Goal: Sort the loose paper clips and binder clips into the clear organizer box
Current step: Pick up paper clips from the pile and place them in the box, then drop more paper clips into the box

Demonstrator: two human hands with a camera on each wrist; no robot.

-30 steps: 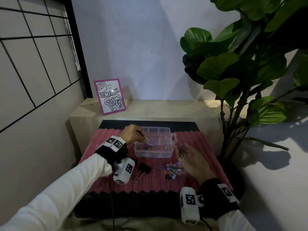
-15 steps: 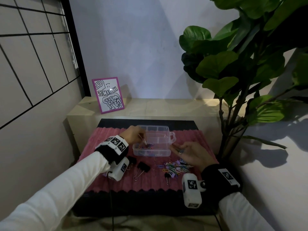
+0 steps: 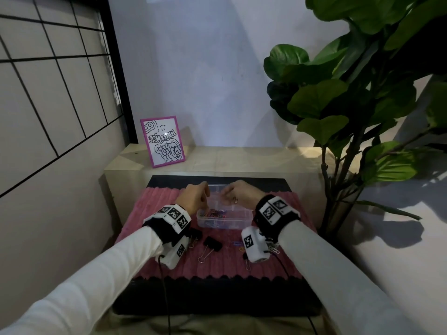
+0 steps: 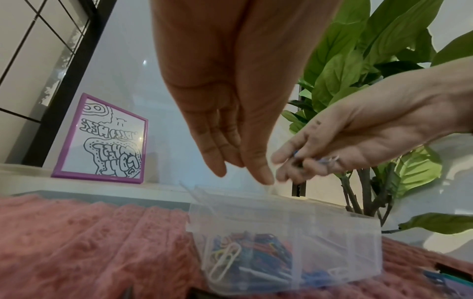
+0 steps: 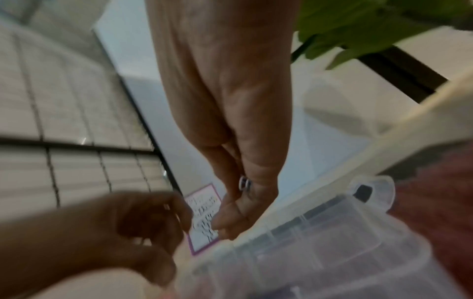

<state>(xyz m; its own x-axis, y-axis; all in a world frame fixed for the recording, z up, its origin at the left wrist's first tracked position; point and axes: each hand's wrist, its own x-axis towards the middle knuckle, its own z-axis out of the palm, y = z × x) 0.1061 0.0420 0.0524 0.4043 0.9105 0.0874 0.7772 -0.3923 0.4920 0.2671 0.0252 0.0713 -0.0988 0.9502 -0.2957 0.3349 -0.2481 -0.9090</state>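
Note:
The clear organizer box (image 3: 226,220) sits on a pink mat, with coloured paper clips (image 3: 215,212) heaped in its front left compartment (image 4: 245,254). Both hands hover over the box, fingertips nearly meeting. My left hand (image 3: 205,197) points down with straight fingers (image 4: 217,161) and nothing pinched between them. My right hand (image 3: 225,195) is curled around a few paper clips (image 4: 325,159); one silver clip (image 5: 244,182) shows against its palm. Black binder clips (image 3: 212,243) lie on the mat in front of the box. Loose paper clips (image 3: 238,243) lie near my right wrist, partly hidden by it.
The pink ribbed mat (image 3: 154,201) lies over a black base. A purple-framed drawing (image 3: 162,141) leans on the beige ledge behind. A big leafy plant (image 3: 338,105) stands at the right, a gridded wall at the left.
My right hand turned palm down, closed on its clips and rose to over the box. My left hand, which pinched a silver clip a second ago, now hangs with straight, empty fingers.

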